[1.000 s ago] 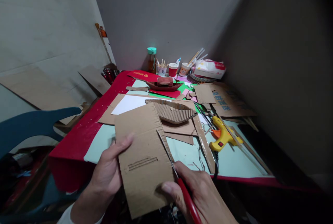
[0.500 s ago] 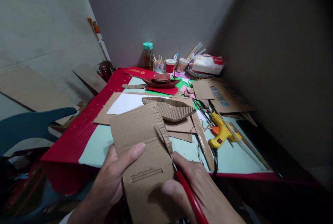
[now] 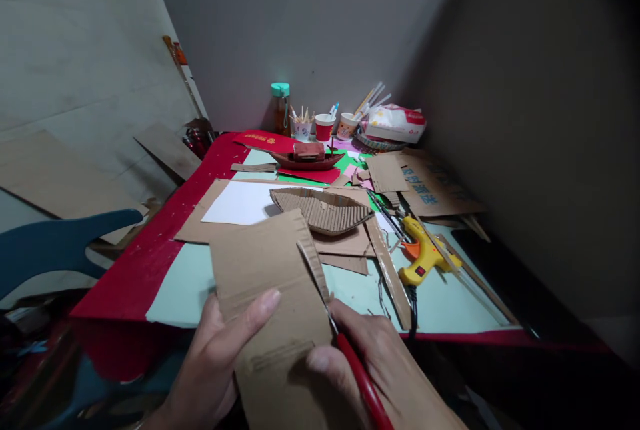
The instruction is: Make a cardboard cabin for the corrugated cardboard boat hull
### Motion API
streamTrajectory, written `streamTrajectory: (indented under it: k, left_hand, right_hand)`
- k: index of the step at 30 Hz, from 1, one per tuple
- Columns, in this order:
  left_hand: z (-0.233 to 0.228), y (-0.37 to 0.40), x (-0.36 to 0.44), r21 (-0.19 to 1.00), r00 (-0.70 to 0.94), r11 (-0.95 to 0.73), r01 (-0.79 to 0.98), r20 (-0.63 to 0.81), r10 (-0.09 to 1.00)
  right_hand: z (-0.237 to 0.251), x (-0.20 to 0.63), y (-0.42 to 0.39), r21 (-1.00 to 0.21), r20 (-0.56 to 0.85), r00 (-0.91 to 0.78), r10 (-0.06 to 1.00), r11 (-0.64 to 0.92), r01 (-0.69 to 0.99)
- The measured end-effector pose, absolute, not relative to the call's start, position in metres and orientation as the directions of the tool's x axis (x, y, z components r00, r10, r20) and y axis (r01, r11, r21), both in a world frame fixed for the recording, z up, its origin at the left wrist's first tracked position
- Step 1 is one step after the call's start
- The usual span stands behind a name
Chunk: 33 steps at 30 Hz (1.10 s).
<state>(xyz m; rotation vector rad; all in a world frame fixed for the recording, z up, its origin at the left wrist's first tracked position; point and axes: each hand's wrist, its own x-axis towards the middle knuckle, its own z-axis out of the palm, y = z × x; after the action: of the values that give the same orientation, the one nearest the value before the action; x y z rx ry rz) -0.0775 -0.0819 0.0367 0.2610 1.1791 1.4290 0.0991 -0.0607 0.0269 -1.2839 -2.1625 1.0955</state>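
My left hand [image 3: 225,343] grips a brown cardboard sheet [image 3: 265,263] by its left side, thumb pressed on the face. In my right hand [image 3: 370,357] is a pair of red-handled scissors [image 3: 357,370]. One blade lies over the cardboard near its right edge, pointing up and away; the other blade is hidden. A narrow strip of card shows to the right of the blade. Just beyond the sheet stands an open cardboard boat hull [image 3: 325,210] with ribbed sides. Farther back is a brown-red model boat [image 3: 307,157] with a small cabin.
A yellow hot glue gun [image 3: 425,253] lies at the right, beside a cardboard strip [image 3: 390,277] and a dark flat slab [image 3: 500,270]. Paper cups [image 3: 325,127], a bottle [image 3: 281,110] and a tissue pack [image 3: 395,125] line the back. A blue chair [image 3: 65,243] stands at left.
The cardboard has tilted slightly in my hands, and the slots in its lower part show less clearly. The scissors stay near the right edge. The whole view has shifted a little.
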Motion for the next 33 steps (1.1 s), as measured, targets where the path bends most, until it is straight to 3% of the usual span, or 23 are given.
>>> streamTrajectory:
  k: [3, 7, 14, 21, 33]
  left_hand:
    - [0.036, -0.086, -0.075, 0.781, -0.281, 0.258, -0.569, -0.48, 0.831]
    - [0.037, -0.088, -0.073, 0.776, -0.265, 0.266, -0.572, -0.482, 0.835]
    - [0.037, -0.086, -0.076, 0.76, -0.213, 0.324, -0.563, -0.513, 0.832]
    - [0.027, -0.093, -0.081, 0.787, -0.181, 0.381, -0.485, -0.517, 0.837]
    - [0.02, -0.09, -0.086, 0.812, -0.138, 0.408, -0.417, -0.501, 0.855]
  right_hand:
    - [0.035, 0.103, -0.061, -0.791, -0.097, -0.493, 0.864, 0.233, 0.565]
    - [0.041, 0.102, -0.059, -0.816, -0.03, -0.5, 0.865, 0.268, 0.512]
    - [0.028, 0.093, -0.052, -0.844, -0.15, -0.496, 0.855, 0.151, 0.515]
    - [0.039, 0.094, -0.042, -0.888, -0.026, -0.505, 0.863, 0.212, 0.407]
    - [0.027, 0.087, -0.039, -0.921, -0.021, -0.432, 0.901, 0.152, 0.36]
